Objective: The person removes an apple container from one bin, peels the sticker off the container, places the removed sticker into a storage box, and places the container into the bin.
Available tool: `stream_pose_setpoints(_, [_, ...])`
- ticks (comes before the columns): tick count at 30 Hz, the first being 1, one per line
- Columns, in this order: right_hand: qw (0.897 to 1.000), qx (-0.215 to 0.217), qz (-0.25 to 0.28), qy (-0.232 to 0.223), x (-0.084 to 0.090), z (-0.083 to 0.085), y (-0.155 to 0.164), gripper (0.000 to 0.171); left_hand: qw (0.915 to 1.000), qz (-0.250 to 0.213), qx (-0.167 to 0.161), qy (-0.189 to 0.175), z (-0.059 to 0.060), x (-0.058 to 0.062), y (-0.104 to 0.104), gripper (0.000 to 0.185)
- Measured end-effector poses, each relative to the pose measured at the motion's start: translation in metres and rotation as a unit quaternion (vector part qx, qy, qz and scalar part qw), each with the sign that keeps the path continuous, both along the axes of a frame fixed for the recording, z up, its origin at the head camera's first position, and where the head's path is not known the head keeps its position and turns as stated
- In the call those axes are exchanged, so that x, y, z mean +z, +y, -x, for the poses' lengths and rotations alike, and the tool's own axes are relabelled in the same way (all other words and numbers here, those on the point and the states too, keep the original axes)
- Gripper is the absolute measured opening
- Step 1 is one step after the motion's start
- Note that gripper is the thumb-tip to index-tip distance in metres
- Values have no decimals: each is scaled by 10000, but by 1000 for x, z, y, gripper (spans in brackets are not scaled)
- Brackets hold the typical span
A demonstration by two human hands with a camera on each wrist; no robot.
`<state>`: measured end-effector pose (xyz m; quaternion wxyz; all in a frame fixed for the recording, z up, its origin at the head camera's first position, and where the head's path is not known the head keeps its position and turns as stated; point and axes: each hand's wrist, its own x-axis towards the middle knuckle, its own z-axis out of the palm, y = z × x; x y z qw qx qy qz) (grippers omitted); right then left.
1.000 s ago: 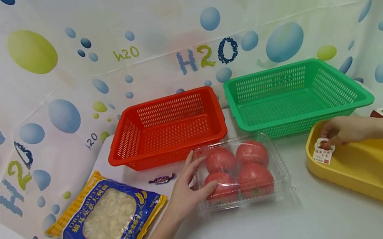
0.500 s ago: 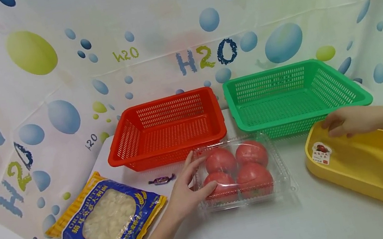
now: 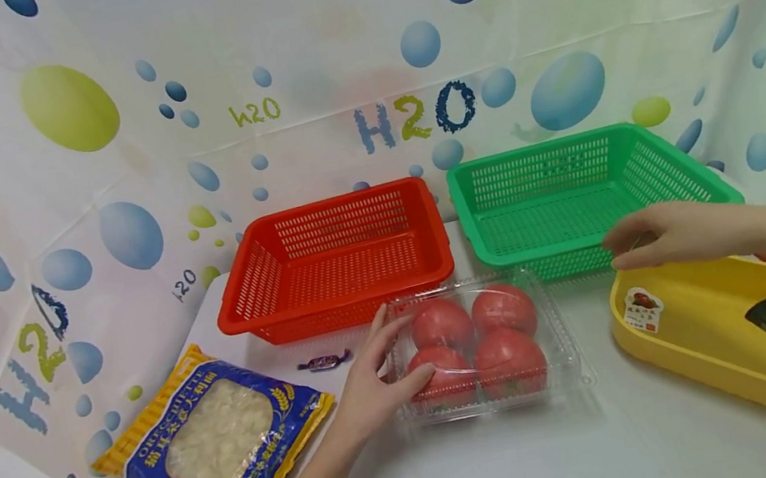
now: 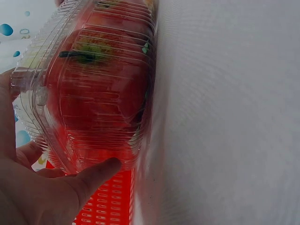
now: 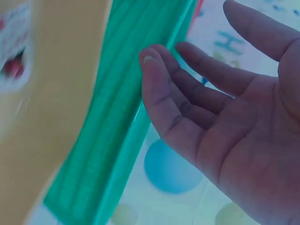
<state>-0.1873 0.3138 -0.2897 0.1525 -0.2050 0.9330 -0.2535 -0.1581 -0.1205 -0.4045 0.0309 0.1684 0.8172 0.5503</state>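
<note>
A clear plastic box of tomatoes [image 3: 476,348] lies mid-table in the head view; green stem ends show through its ribbed side in the left wrist view. My left hand [image 3: 373,376] holds the box's left end between thumb and spread fingers. Above the far-left rim of a yellow tub [image 3: 740,374], close to the front of a green basket [image 3: 537,205], is my right hand [image 3: 679,233]. In the right wrist view its fingers [image 5: 161,98] are loosely curled with nothing between them. A white label [image 3: 642,310] sticks to the tub's inner wall.
A red basket [image 3: 334,264] stands behind the box on the left. To the left lie a blue-and-yellow pasta bag [image 3: 223,443] and a small purple wrapped candy [image 3: 324,362]. A printed cloth [image 3: 320,46] hangs behind the table.
My right hand has lifted off the label area inside the yellow tub and moved up and left over its rim, holding nothing. My left hand and the tomato box have stayed put.
</note>
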Motion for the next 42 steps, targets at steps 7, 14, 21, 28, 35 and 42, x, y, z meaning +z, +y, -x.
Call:
stream_pose_setpoints(7, [9971,47,719,251,-14,-7,-42,44,9998,-8,-133,146,1,-2,-1,59])
stream_pose_setpoints(14, [9920,-178,1231,192,-28,-16,-69,49,9993,4,-255,259,2,-4,-7,61])
stream_pose_setpoints(21, [9879,-613,1405,-222,-46,-24,-78,67,9993,-210,-299,127,5,-7,-18,73])
stream_pose_setpoints(28, [9839,-957,1371,-629,-60,-27,-88,80,9975,-401,-539,-202,10,-10,-24,78])
stream_pose_setpoints(35, [9767,-1374,1404,-863,-71,-28,-96,94,9880,-836,-1284,-182,18,-21,-34,86])
stream_pose_setpoints(42, [9508,-1633,2262,-1345,-84,-27,-102,94,9659,-1403,-2174,-70,26,-32,-39,98])
